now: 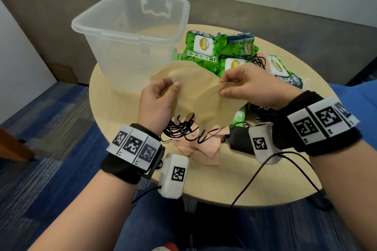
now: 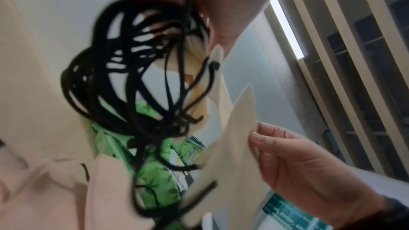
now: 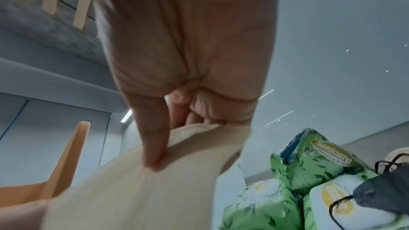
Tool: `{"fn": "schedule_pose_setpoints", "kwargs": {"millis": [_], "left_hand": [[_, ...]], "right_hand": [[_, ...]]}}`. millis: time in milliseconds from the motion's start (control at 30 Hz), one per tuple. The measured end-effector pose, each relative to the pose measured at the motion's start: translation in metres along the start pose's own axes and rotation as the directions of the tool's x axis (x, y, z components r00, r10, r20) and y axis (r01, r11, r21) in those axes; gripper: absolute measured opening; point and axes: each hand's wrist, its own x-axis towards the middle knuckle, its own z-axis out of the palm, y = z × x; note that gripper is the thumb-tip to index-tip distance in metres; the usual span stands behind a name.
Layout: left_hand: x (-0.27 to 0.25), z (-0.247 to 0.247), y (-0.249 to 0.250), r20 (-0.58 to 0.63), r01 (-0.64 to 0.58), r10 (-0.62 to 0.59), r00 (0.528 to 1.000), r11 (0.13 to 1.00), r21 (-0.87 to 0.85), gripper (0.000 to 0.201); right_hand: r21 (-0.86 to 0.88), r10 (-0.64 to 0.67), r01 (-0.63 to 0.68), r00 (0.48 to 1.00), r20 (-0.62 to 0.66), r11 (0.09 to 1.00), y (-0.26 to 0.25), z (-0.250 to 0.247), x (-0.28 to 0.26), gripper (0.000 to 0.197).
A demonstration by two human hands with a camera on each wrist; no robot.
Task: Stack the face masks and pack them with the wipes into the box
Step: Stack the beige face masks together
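Observation:
Above the round table (image 1: pixel 255 179) my left hand (image 1: pixel 158 100) grips a stack of beige face masks (image 1: pixel 183 75) whose black ear loops (image 1: pixel 181 128) dangle in a tangle (image 2: pixel 132 76). My right hand (image 1: pixel 251 85) pinches the top edge of a single beige mask (image 1: pixel 214 108), held just right of the stack (image 3: pixel 143 190). Pink masks (image 1: pixel 200 146) lie on the table beneath my hands, with black masks (image 1: pixel 238 140) to their right. Green wipe packs (image 1: pixel 204 49) are piled behind my hands. The clear plastic box (image 1: pixel 130 32) stands open at the table's back left.
A wrist-camera cable (image 1: pixel 255 177) runs across the near part of the table. More wipe packs (image 1: pixel 279 67) lie at the right, one (image 1: pixel 238 116) under my right hand. A carpeted floor (image 1: pixel 51 128) lies to the left and a wooden furniture corner (image 1: pixel 14 146) at the far left.

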Motion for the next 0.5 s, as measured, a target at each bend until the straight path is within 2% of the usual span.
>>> {"fn": "schedule_pose_setpoints", "kwargs": {"millis": [133,200,300,400,500], "left_hand": [[0.006,-0.010,-0.010,-0.064,-0.091,0.109,0.992,0.967,0.238,0.029],[0.004,-0.011,-0.011,-0.069,-0.134,0.160,0.985,0.947,0.292,0.032],[0.000,-0.005,-0.006,0.024,-0.182,0.182,0.983,0.958,0.221,0.025],[-0.008,0.005,0.006,0.170,-0.126,0.119,0.978,0.991,0.035,0.013],[-0.011,0.009,0.010,0.220,-0.029,0.058,0.974,0.991,-0.132,0.029]], "right_hand": [[0.032,0.046,-0.040,0.973,-0.225,0.999,0.002,-0.013,0.001,0.022],[0.080,0.059,-0.038,0.959,-0.276,0.996,-0.001,-0.019,-0.001,0.021],[0.215,0.005,0.033,0.985,-0.173,0.976,-0.013,-0.015,-0.004,0.011],[0.449,-0.059,0.053,0.998,0.000,0.892,-0.019,-0.002,-0.004,0.001],[0.573,-0.136,0.021,0.978,0.159,0.819,-0.017,0.007,-0.002,0.006]]}}
